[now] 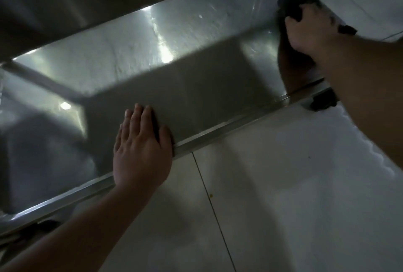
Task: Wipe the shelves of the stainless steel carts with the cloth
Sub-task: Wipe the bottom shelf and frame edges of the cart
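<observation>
With the cloth [293,7] gripped by the right hand [309,31] and the left hand [141,147] laid flat, open-fingered, on the shelf [196,71], the far corner could be missed.

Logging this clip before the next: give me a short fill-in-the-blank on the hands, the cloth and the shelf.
1. The dark cloth is held by the ____ hand.
2. The left hand lies ____ on the shelf's front rim.
3. The cloth sits at the ____ end of the shelf.
4. Below the cart, the floor is ____.

Missing words: right; flat; right; tiled
</observation>
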A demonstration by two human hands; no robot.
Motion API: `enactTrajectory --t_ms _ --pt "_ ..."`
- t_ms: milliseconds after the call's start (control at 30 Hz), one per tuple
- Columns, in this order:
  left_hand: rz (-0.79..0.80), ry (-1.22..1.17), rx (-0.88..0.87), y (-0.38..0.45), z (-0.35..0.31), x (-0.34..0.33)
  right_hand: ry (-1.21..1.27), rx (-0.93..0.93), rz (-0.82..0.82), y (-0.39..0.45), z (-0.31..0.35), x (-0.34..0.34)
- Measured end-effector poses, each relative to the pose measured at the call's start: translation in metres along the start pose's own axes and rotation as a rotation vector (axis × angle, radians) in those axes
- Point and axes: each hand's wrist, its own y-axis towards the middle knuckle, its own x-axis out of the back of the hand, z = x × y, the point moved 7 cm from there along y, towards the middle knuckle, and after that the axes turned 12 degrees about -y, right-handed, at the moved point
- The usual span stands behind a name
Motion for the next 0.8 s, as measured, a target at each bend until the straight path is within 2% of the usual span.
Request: enactTrajectory --t_ms 67,100,267,333,433,500,600,700,800 --pt "0.004 0.007 0.004 0.0 -0.001 0.0 0.015 -0.002 0.006 -0.007 0.049 -0.006" --pt "0.008 0.009 0.007 0.0 -0.002 0.0 0.014 0.062 0.011 -0.016 0.084 -0.008" --pt "0.02 0.017 0.012 0.0 -0.001 0.0 -0.081 0.665 0.082 -0.108 0.257 -0.023" --pt "0.035 0.017 0.009 0.0 -0.001 -0.001 -0.093 0.894 0.11 -0.149 0.284 -0.034" --pt "0.043 0.005 0.013 0.0 0.0 -0.001 -0.069 1.13 0.138 -0.165 0.263 -0.039" --pt "0.03 0.005 0.01 0.0 0.0 0.0 -0.042 1.075 0.114 -0.136 0.228 -0.03" --pt "0.017 0.004 0.005 0.0 0.001 0.001 0.006 0.668 0.037 -0.059 0.148 -0.011" --pt "0.011 -0.005 0.015 -0.001 0.0 0.001 -0.003 0.262 0.044 0.0 0.042 -0.002" --pt "0.008 -0.012 0.021 -0.002 -0.002 0.001 -0.079 0.091 0.039 0.0 -0.034 0.002"
